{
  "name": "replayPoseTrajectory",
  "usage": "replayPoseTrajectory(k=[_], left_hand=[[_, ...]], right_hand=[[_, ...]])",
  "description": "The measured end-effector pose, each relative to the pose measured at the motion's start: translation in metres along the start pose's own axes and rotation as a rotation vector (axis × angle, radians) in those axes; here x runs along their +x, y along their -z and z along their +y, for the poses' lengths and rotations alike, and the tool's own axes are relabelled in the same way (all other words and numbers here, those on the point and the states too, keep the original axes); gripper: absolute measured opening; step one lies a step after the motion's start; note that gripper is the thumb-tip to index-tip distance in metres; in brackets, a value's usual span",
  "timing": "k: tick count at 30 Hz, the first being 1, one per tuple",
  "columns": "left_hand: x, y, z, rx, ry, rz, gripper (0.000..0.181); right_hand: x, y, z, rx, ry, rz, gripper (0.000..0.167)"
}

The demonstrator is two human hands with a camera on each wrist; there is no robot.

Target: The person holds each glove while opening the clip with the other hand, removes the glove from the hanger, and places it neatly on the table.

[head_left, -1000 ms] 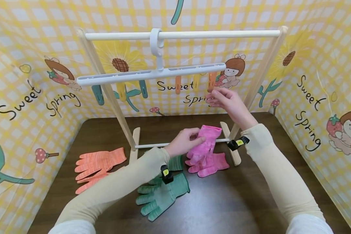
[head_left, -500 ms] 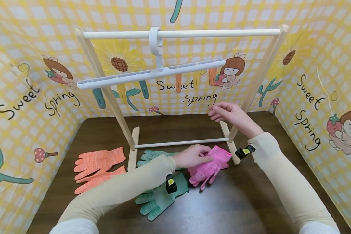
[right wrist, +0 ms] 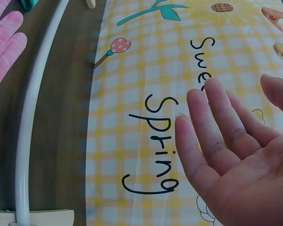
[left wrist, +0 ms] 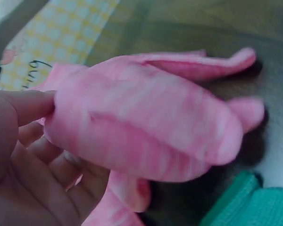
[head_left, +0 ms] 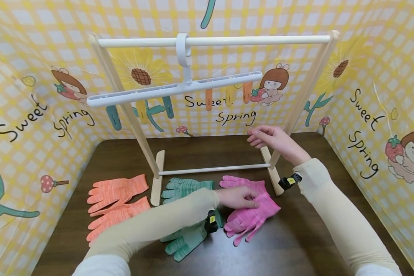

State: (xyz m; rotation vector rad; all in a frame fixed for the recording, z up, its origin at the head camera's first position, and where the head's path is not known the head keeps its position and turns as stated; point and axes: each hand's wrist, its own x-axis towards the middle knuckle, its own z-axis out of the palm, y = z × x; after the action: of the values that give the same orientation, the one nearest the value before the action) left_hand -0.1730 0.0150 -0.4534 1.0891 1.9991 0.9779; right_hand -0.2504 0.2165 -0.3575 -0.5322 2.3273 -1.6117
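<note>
Near the right foot of the rack, my left hand (head_left: 238, 197) pinches a pink knit glove (head_left: 253, 218) between thumb and fingers. That glove lies low at the tabletop, its fingers toward me; the left wrist view shows the pink fabric (left wrist: 146, 122) bunched beyond my thumb. A second pink glove (head_left: 243, 183) lies just behind it, partly covered by the hand. My right hand (head_left: 272, 140) is raised in the air below an orange clip (head_left: 247, 92), fingers relaxed and holding nothing. In the right wrist view, its palm (right wrist: 254, 179) faces the camera.
A grey hanger (head_left: 158, 91) with several coloured clips hangs tilted, left end lower, from the white top rod (head_left: 255, 40) of a wooden rack. Green gloves (head_left: 186, 186) lie partly under my left forearm; orange gloves (head_left: 119, 191) lie left. A white lower rod (head_left: 214, 168) spans the feet.
My left hand has brought the pink glove down and slightly right, from above the other pink glove to the tabletop. My right hand has dropped from the orange clip. The hanger's tilt has changed.
</note>
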Motion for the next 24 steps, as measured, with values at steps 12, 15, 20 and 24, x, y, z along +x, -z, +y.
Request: replayPoseTrajectory(k=[12,15,20,24], left_hand=[[0.0,-0.01,-0.007,0.175,0.124,0.071,0.036],[0.002,-0.014,-0.007,0.22,0.119,0.103,0.035],[0.008,-0.025,-0.007,0.257,0.079,0.164,0.024],[0.01,-0.027,-0.006,0.27,0.059,0.16,0.023]], right_hand=[[-0.002,0.0,0.005,-0.003,-0.02,-0.012,0.045],[-0.004,0.001,0.009,0.001,-0.019,-0.016,0.045],[-0.011,0.002,0.017,0.005,-0.009,-0.032,0.044],[-0.02,0.003,0.023,-0.009,-0.021,-0.034,0.044]])
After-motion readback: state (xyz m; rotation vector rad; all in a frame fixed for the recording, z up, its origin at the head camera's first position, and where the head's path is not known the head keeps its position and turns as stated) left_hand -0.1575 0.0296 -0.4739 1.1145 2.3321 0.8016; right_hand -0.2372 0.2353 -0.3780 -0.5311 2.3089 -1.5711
